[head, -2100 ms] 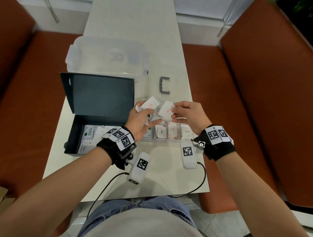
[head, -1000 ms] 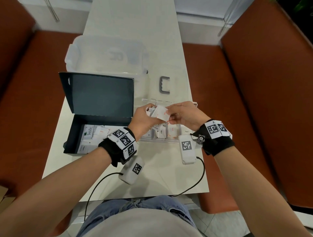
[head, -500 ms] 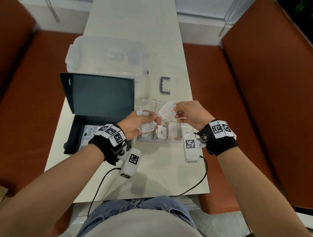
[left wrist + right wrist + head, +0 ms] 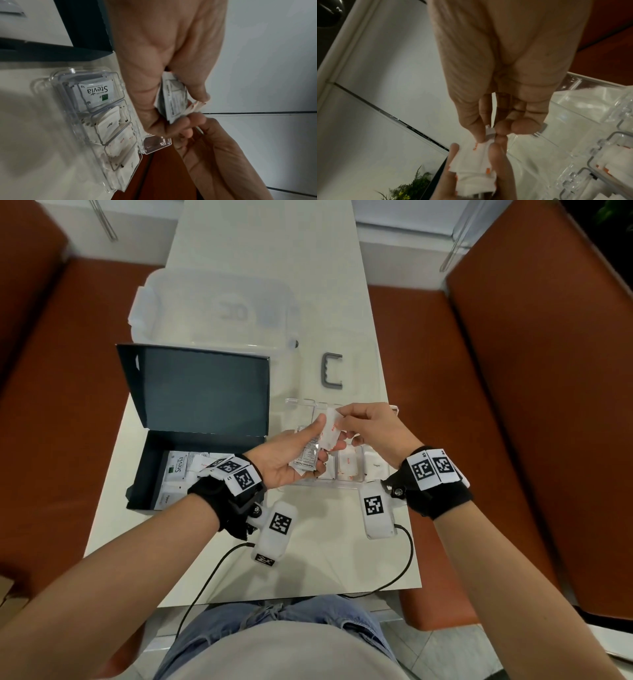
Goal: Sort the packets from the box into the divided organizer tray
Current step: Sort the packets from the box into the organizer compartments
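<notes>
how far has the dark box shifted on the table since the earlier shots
No. The dark box sits in the same spot, its lid up in front of the clear tub and its right wall beside the clear tray.

Dim, soft-focus wrist views; wide-angle edge distortion.

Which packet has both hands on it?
The white packet with orange print: the right hand pinches its top while the left hand holds it. The Stevia packet lies untouched in the box.

Head camera looking steeply down over both hands (image 4: pixel 329 440), each wrist camera close behind its own palm facing fingertips, all sharing the clear tray (image 4: pixel 346 479) beneath the hands
</notes>
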